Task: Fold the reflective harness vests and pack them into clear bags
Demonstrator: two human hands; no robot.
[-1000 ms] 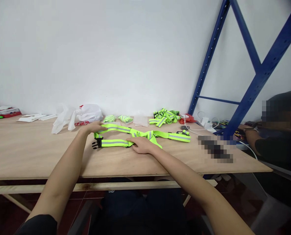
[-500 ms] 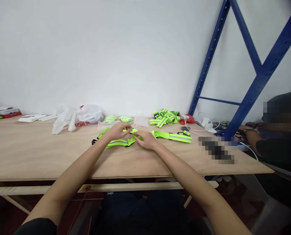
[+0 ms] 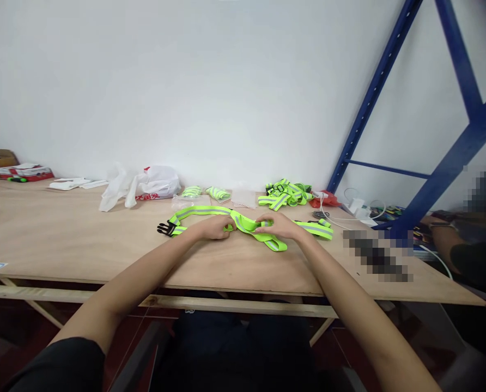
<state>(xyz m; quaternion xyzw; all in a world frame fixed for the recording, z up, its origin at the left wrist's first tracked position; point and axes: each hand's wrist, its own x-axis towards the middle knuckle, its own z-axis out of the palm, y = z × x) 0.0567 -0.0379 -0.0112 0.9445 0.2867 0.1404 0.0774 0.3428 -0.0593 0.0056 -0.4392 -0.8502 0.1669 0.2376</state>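
Sideways, long lime strap (image 3: 204, 210), black buckle (image 3: 166, 228) leftward, middle in the grasp of both hands (image 3: 217, 227).

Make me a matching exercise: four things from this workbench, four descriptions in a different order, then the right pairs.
Things
1. black buckle
2. white bag
3. tangled strap pile
4. rack frame

Descriptions
A. yellow-green and grey, bunched just left of a crumpled red item
B. dark blue, standing toward the right of the view
C. at the left end of the yellow-green strap
D. marked with red print, near the wall

Pairs: 1-C, 2-D, 3-A, 4-B
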